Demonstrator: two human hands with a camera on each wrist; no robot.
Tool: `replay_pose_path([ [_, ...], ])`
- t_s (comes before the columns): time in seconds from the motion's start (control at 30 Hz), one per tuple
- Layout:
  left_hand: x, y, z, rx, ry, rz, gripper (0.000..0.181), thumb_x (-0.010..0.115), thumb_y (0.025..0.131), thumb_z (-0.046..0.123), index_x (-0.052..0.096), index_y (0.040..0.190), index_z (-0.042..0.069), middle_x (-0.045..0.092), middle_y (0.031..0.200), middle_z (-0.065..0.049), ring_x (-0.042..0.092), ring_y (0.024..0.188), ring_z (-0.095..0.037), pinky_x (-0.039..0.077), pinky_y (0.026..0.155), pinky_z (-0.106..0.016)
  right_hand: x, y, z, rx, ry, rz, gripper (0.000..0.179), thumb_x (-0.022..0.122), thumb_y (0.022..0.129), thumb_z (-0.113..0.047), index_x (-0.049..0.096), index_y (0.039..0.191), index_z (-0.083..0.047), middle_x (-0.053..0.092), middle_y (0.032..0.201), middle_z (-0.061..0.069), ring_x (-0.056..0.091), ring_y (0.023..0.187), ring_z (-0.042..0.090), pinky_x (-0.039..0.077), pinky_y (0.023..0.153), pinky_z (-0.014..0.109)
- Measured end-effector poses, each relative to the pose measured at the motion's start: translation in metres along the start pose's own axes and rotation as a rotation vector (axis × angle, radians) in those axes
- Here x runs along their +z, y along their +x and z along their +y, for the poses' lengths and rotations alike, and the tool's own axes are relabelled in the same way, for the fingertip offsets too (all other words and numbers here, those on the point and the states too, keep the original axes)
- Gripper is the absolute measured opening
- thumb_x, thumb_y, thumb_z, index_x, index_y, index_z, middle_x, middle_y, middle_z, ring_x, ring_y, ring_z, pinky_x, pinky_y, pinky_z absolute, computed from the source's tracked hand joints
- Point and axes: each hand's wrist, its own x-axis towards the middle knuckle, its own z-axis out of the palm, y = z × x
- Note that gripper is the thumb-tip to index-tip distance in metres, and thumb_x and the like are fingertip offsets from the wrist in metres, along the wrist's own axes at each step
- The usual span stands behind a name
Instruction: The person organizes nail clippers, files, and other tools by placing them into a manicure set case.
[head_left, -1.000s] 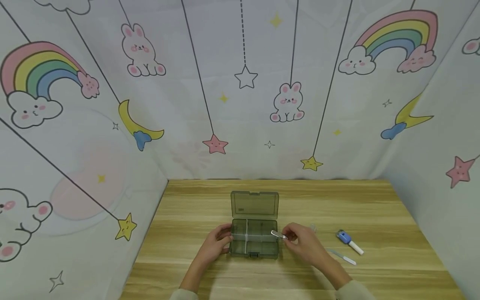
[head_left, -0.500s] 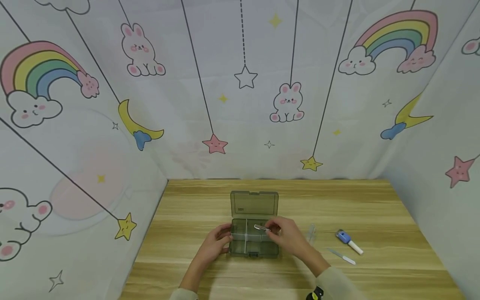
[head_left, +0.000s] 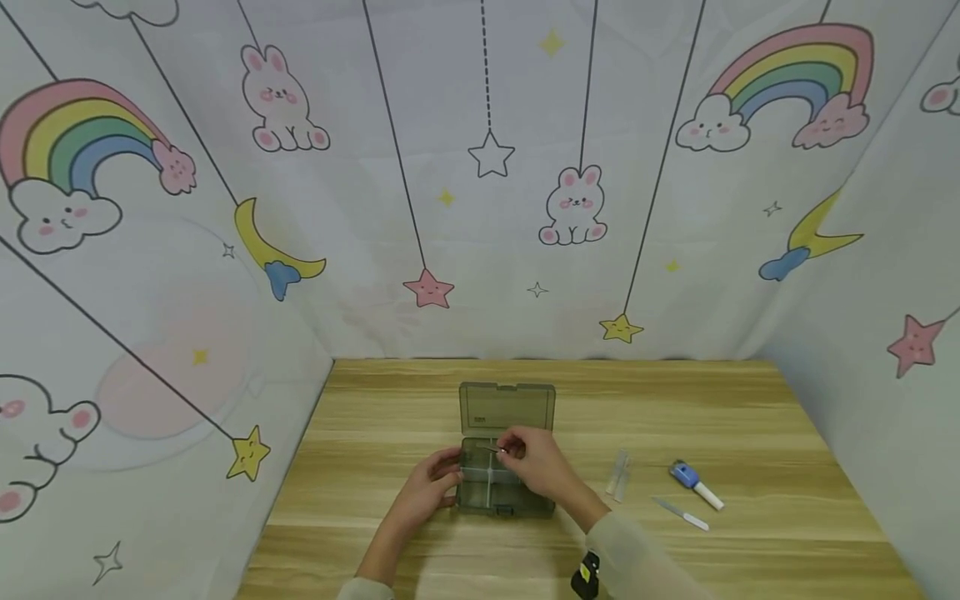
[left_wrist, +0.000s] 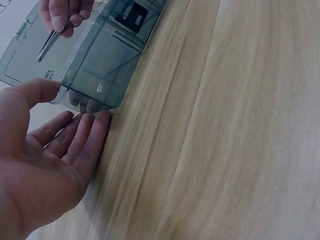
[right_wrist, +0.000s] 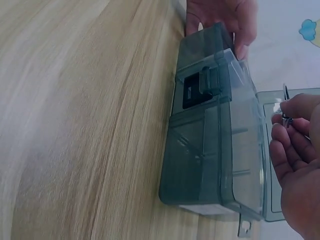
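Note:
A translucent green divided box (head_left: 474, 497) stands with its hinged lid (head_left: 506, 407) raised at the back. At its left end my left hand (head_left: 420, 492) steadies it. In the left wrist view, the long, nearly straight fingers (left_wrist: 82, 142) touch the end wall and the thumb meets the rim. Over the back compartments, my right hand (head_left: 542, 462) pinches small silver nail clippers (left_wrist: 47, 47) between thumb and fingertips. The clippers point leftward above the box, clear of its floor. My right fingers hide part of the right-hand compartments.
Right of the box lie two clear narrow strips (head_left: 618, 475), a nail file with a white handle (head_left: 681, 512), and a blue tool with a white handle (head_left: 696, 483). White dividers (head_left: 491, 475) split the box. Patterned curtains (head_left: 510, 317) border the wooden table (head_left: 375, 400).
My right hand has carried the nail clippers leftward, from the box's right edge to over its back compartments. The clear strips have come into view. My left hand stays at the box's left end.

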Motion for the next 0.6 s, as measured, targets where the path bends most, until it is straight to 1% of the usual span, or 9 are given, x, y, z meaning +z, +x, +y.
replay_pose_path([
  [0.2,0.000,-0.001,0.001,-0.013,-0.017,-0.010,0.057,0.061,0.108,0.016,0.041,0.157,-0.005,0.052,0.151,-0.031,0.054,0.137,-0.043,0.061,0.090,-0.048,0.011,0.007,-0.005,0.011,-0.009,-0.001,0.010,0.073,0.101,-0.011,0.074,0.109,-0.005,0.067,0.093,-0.007,0.061,0.083,0.009,0.055,0.073,0.027],
  [0.37,-0.001,0.000,0.000,-0.017,-0.026,-0.021,0.058,0.060,0.108,0.016,0.040,0.158,-0.005,0.050,0.152,-0.031,0.052,0.139,-0.045,0.061,0.091,-0.048,0.019,0.012,-0.006,-0.009,-0.018,-0.011,0.008,0.073,0.100,-0.009,0.073,0.107,-0.005,0.067,0.091,-0.007,0.061,0.081,0.008,0.054,0.072,0.027],
  [0.6,-0.002,0.000,0.000,-0.007,-0.036,-0.028,0.056,0.058,0.109,0.012,0.039,0.158,-0.006,0.050,0.152,-0.032,0.050,0.140,-0.046,0.061,0.092,-0.049,0.028,0.017,-0.006,-0.027,-0.022,-0.007,0.007,0.073,0.100,-0.009,0.074,0.106,-0.007,0.068,0.090,-0.006,0.061,0.079,0.006,0.054,0.070,0.026],
])
